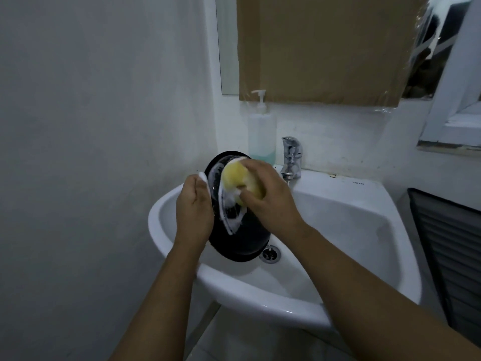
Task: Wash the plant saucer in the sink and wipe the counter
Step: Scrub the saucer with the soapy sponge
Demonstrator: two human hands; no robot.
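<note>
White-walled washroom, white ceramic basin (338,230) at centre; round black plastic saucer (242,238) held tilted on edge over the basin's left side, streaked with suds. Left hand (194,207) clamps its left rim; right hand (265,196) closed around a yellow foam sponge (235,178) against its face. Likely light, stiff and soap-slick; grip the rim firmly.
</note>
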